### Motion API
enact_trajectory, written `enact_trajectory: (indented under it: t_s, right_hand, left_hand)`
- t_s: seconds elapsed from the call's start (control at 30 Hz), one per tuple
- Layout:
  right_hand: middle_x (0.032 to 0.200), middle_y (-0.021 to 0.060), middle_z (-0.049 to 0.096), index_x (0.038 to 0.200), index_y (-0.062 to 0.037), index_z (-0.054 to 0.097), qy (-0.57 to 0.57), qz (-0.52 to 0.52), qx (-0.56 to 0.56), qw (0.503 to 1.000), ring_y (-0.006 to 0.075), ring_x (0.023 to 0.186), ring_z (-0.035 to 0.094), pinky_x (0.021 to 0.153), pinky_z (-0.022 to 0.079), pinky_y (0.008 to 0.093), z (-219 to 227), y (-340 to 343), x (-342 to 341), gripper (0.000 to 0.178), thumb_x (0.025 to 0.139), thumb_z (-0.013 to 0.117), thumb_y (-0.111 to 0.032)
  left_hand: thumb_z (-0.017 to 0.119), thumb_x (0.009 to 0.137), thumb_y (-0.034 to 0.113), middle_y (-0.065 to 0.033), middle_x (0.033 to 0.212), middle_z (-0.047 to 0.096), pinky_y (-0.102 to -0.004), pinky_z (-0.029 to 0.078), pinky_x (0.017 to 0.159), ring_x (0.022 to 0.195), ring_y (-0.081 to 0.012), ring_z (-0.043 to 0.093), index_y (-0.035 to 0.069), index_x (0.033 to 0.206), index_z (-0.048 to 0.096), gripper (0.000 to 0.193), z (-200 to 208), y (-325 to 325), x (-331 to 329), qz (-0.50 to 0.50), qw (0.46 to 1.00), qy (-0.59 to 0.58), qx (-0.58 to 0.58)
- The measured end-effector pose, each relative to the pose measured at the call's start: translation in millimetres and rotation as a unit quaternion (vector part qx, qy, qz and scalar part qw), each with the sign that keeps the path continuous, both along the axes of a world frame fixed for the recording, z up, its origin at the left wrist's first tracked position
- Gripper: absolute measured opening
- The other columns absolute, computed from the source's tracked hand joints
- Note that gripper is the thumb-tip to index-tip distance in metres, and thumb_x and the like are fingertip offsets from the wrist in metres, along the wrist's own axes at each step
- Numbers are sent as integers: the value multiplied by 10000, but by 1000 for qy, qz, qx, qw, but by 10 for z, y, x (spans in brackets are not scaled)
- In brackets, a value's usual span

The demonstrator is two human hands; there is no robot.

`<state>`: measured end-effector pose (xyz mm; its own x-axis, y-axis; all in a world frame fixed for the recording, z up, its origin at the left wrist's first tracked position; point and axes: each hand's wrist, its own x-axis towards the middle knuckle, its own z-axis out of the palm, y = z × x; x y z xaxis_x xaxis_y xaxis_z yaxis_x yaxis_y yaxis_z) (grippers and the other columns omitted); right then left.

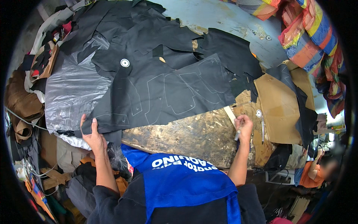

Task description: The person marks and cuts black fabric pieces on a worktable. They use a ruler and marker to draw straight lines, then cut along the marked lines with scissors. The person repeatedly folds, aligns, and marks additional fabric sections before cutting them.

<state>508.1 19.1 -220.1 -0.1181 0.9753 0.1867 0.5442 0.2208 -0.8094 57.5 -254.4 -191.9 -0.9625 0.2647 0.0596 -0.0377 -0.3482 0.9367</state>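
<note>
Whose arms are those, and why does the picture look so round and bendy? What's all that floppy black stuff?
There's no robot here: those are a person's own two bare hands. A wide fisheye camera on the person's head looks down, so edges curve and the corners go dark. At the bottom you see the wearer's bright blue apron.

The left hand holds the near left corner of a black, leather-like sheet with pale outlines drawn on it. The right hand grips a pale, flat, narrow strip.

Under the sheet's near edge is a stained brown wooden board. More black pieces are heaped behind, with shiny silvery plastic at left and a folded tan cardboard sheet at right.
</note>
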Motion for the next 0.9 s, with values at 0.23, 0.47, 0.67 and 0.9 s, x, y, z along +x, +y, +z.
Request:
enact_trajectory:
  t_s: [0.23, 0.47, 0.67, 0.9]
  right_hand:
    - [770, 10, 561, 850, -44, 564, 229, -82, 1, 970, 92, 672, 512, 627, 422, 222, 467, 109, 321, 176, 757, 697, 24]
    - [750, 12, 575, 877, -35, 580, 296, 12, -81, 952, 103, 670, 543, 605, 440, 242, 97, 690, -344, 209, 726, 717, 10]
    - [680, 24, 572, 865, -11, 599, 13, -24, -102, 994, 114, 629, 550, 575, 451, 268, -75, 738, -816, 268, 643, 744, 20]
    - [695, 80, 613, 825, -21, 616, -142, 3, 20, 990, 156, 590, 583, 563, 459, 313, 76, 409, -1035, 288, 599, 792, -33]
  left_hand:
    - [626, 794, -41, -103, 1161, 603, -293, 409, 924, 1040, -163, 549, -15, 1187, 578, 397, 148, -388, -53, -16, 911, 246, -331]
    - [630, 827, -5, -84, 1060, 638, -287, 419, 898, 986, -158, 567, -8, 1108, 626, 281, 186, -570, -98, -16, 892, 276, -357]
    - [603, 851, 17, -85, 1112, 598, -295, 397, 898, 973, -172, 533, -11, 1149, 571, 301, 247, -750, -353, 119, 843, 337, -403]
    - [634, 833, 33, -142, 1189, 593, -300, 384, 960, 1071, -198, 545, -68, 1200, 549, 390, 183, -772, -546, 74, 884, 237, -396]
